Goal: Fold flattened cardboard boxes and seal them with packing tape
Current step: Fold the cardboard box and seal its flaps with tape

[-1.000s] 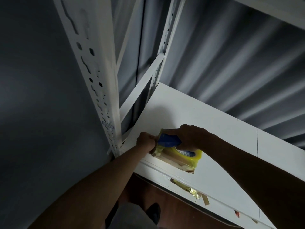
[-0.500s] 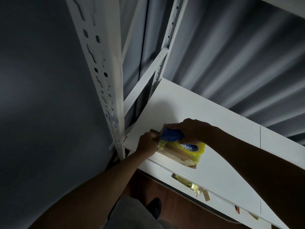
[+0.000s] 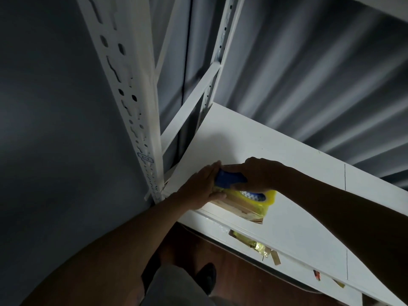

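Observation:
A small cardboard box [image 3: 240, 209] sits near the front left corner of a white shelf board [image 3: 276, 151]. On top of the box is a tape dispenser [image 3: 251, 195] with a blue handle and a yellow body. My right hand [image 3: 258, 175] grips the blue handle from above. My left hand [image 3: 201, 186] lies flat against the box's left end, fingers straight, thumb along the box's front side. Much of the box is hidden under both hands and the dispenser.
A white perforated rack post [image 3: 130, 96] rises left of the box, with a diagonal brace [image 3: 189, 107] behind it. Yellowish tape scraps [image 3: 254, 244] stick to the shelf's front edge. A grey curtain hangs behind; wooden floor and my shoe [image 3: 205, 277] lie below.
My left hand has gone from curled at the box's end to flat with straight fingers pressed against it. The right hand still holds the dispenser on the box.

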